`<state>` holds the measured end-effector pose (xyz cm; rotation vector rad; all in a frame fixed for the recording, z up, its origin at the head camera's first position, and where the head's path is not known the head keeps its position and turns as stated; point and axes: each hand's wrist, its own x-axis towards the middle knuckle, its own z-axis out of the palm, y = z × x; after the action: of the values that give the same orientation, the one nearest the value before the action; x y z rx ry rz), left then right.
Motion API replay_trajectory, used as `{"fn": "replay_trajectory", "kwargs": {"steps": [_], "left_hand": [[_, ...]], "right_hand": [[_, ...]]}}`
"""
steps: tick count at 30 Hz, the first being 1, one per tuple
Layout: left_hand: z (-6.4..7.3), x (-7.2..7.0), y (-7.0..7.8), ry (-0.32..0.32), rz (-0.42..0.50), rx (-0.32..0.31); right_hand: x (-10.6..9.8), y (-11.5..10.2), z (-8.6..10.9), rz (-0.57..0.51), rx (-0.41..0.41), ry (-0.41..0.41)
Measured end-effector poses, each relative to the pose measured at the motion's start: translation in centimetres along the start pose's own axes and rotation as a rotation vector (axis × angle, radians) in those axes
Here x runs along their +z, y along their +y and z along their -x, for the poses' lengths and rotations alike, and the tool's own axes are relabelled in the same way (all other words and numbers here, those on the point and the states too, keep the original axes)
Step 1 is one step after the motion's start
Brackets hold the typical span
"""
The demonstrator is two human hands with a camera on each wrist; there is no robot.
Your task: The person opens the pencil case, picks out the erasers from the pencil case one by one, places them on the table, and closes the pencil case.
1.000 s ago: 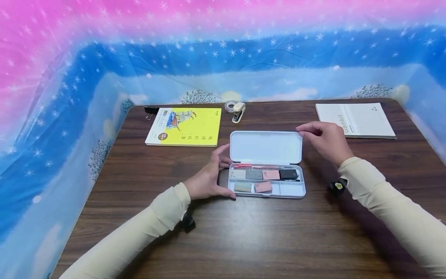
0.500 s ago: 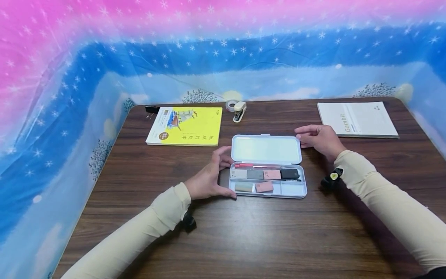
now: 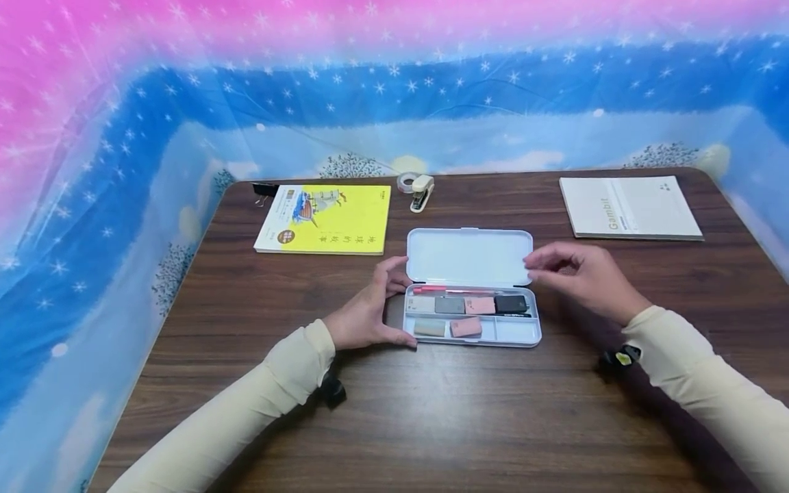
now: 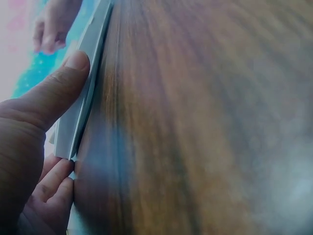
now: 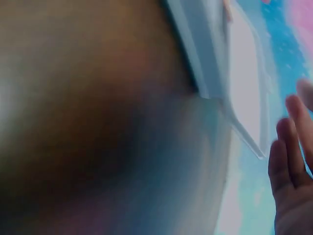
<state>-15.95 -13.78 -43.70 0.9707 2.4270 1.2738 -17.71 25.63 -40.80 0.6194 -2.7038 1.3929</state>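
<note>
An opened white pencil case [image 3: 514, 333] lies on the wooden table, its lid [image 3: 470, 257] tilted back behind the tray. Inside it are a red pen [image 3: 429, 290], a row of pink, grey and black erasers, a pale eraser [image 3: 429, 328] and another pink eraser [image 3: 466, 327]. My left hand [image 3: 370, 311] grips the case's left end, thumb [image 4: 76, 63] on the front edge and fingers at the back corner. My right hand [image 3: 585, 277] is beside the lid's right edge; in the right wrist view its fingers [image 5: 288, 152] extend alongside the lid, holding nothing.
A yellow book [image 3: 351, 219] lies at the back left, with a black binder clip [image 3: 265, 189] by its corner. Behind the case are a stapler [image 3: 422, 193] and a tape roll [image 3: 406, 182]. A white notebook [image 3: 647, 207] lies back right. Patterned cloth hangs around the table.
My right hand has come down from the lid's upper right corner to lower along its right edge. The lid leans back less than half a second ago. My left hand keeps its grip.
</note>
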Motion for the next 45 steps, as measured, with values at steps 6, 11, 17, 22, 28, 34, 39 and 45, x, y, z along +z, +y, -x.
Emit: {"fn": "replay_trajectory", "kwargs": {"steps": [6, 11, 17, 22, 28, 34, 39, 45], "left_hand": [[0.0, -0.2, -0.1, -0.014, 0.009, -0.028], [0.2, -0.2, 0.0, -0.02, 0.02, -0.061], [0.2, -0.1, 0.1, -0.041, 0.012, -0.111], [0.3, -0.2, 0.3, -0.055, -0.003, -0.147], [0.4, -0.5, 0.5, -0.075, -0.058, -0.158], [0.5, -0.5, 0.5, -0.075, -0.062, -0.151], [0.6, -0.3, 0.0, -0.065, -0.062, -0.104], [0.5, -0.4, -0.6, -0.054, -0.047, -0.079]], "right_hand": [[0.5, 0.5, 2.0, 0.142, -0.095, -0.155], [1.0, 1.0, 2.2, 0.218, -0.121, -0.202], [1.1, 0.6, 1.9, 0.274, -0.106, -0.224], [1.2, 0.5, 1.6, 0.286, -0.135, -0.239], [1.0, 0.3, 1.6, 0.272, -0.192, -0.198], [-1.1, 0.7, 2.2, 0.255, -0.185, -0.088], [-5.0, 3.0, 2.8, 0.263, -0.054, 0.006], [-8.6, 7.0, 2.9, 0.365, 0.095, 0.004]]}}
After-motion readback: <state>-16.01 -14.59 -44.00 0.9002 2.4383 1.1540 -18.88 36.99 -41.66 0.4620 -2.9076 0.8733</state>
